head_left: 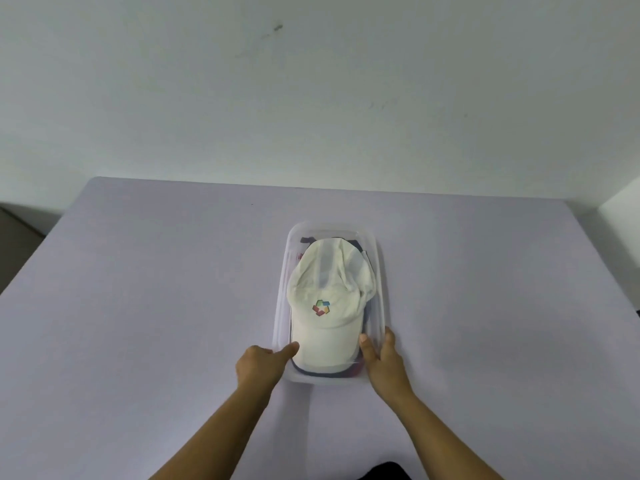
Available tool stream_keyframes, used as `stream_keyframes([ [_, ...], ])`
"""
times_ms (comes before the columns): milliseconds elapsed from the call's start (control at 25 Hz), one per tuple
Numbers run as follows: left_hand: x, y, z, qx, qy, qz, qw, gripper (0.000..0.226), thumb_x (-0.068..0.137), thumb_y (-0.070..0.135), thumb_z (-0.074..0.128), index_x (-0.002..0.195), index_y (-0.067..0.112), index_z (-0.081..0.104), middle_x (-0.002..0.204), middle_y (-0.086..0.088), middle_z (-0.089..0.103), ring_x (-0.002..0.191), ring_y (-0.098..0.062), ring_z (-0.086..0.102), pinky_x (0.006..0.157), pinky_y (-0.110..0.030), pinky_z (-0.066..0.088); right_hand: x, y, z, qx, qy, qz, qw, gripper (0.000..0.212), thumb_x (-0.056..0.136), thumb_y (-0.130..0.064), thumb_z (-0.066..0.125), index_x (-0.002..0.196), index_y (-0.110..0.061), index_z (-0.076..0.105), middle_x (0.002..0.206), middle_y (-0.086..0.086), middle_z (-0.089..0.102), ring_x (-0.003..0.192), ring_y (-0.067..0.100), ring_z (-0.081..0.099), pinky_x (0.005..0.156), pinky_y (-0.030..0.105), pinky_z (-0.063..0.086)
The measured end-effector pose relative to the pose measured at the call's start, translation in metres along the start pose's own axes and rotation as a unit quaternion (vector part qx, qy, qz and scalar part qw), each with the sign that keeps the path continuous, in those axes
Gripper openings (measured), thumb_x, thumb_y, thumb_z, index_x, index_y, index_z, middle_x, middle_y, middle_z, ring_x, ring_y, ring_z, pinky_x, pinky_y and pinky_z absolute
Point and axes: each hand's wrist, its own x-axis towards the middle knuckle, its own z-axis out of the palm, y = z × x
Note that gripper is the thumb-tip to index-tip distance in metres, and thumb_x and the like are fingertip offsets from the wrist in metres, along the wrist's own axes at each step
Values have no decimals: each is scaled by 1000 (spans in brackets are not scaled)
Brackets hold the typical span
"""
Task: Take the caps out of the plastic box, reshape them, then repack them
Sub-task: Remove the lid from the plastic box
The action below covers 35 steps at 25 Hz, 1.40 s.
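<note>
A clear plastic box (381, 271) stands in the middle of the table, long side running away from me. On top of the stack inside lies a white cap (325, 306) with a coloured logo, its brim towards me. Dark caps (322, 372) show beneath it at the near end and at the far end. My left hand (259, 365) grips the box's near left corner, thumb over the rim and touching the white brim. My right hand (382, 362) holds the near right wall, with the thumb inside against the brim and a finger outside.
The table (138, 306) carries a lilac cloth. Its far edge meets a white wall (311, 98). The left edge drops to a dark floor (17, 237), and a white ledge (623, 199) juts in at the right.
</note>
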Motion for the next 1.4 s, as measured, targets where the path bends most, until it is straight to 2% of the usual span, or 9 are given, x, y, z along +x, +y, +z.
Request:
stream_keyframes([
  [120, -2, 6, -4, -42, -25, -38, 998, 55, 77, 38, 75, 107, -3, 54, 103, -15, 60, 89, -26, 57, 71, -31, 43, 0, -1, 1, 2, -1, 0, 1000, 68, 96, -41, 41, 148, -11, 10, 147, 15, 38, 132, 31, 41, 105, 35, 34],
  [200, -5, 7, -5, -49, -28, -37, 998, 63, 78, 36, 74, 120, -3, 49, 113, -16, 58, 102, -30, 58, 75, -32, 44, 0, -2, 1, 3, -2, -1, 1000, 68, 97, -40, 41, 148, -10, 9, 148, 16, 37, 133, 31, 40, 105, 35, 34],
  [600, -11, 7, -13, 14, -49, 6, 999, 52, 78, 46, 68, 100, 3, 49, 88, -7, 50, 71, -18, 50, 51, -24, 38, -3, -5, -9, 56, -43, 37, 997, 74, 91, -53, 44, 149, -21, 13, 152, 6, 29, 136, 27, 34, 106, 36, 32],
  [720, -19, 0, -8, -196, -59, 10, 979, 36, 80, 28, 72, 88, 9, 43, 81, -8, 52, 71, -20, 52, 66, -33, 47, 1, 3, -12, 172, -63, 78, 980, 96, 67, -84, 33, 147, -33, 19, 154, -3, 27, 138, 23, 33, 109, 50, 34],
  [800, -32, 2, -7, -403, -121, 5, 907, 31, 84, 8, 67, 104, 9, 43, 85, -13, 60, 73, -22, 60, 78, -34, 49, 5, 10, -14, 258, -56, 97, 959, 95, 66, -88, 25, 145, -35, 24, 151, -4, 34, 136, 25, 37, 107, 55, 33],
  [960, -28, 9, -26, -501, -119, 78, 854, 38, 85, -6, 59, 116, 14, 47, 80, -10, 66, 64, -20, 66, 60, -24, 49, -2, 8, -16, 189, -25, 65, 979, 56, 92, -53, 41, 144, -35, 25, 151, -2, 33, 134, 23, 38, 100, 48, 43],
  [1080, 1, 12, -76, -521, -76, 118, 842, 43, 84, -10, 54, 118, 17, 51, 65, 1, 69, 54, -14, 68, 48, -17, 47, -5, 9, -13, 8, -44, 20, 999, 69, 95, -19, 50, 149, -30, 8, 151, 10, 32, 132, 29, 42, 102, 40, 42],
  [1240, 42, -6, -152, -515, -34, 129, 847, 35, 87, -7, 50, 108, 18, 60, 72, 0, 65, 54, -12, 68, 46, -15, 48, -3, 9, -3, -51, -51, 13, 997, 80, 89, 5, 36, 149, -28, -5, 139, 17, 48, 76, 32, 57, 65, 32, 47],
  [1400, 73, -37, -173, -486, -9, 77, 870, 40, 90, -3, 50, 126, 15, 53, 65, -1, 69, 56, -15, 70, 44, -14, 44, 1, 13, 0, -55, -45, 13, 997, 81, 89, 7, 35, 148, -28, -8, 151, 5, 34, 86, 35, 62, 62, 29, 47],
])
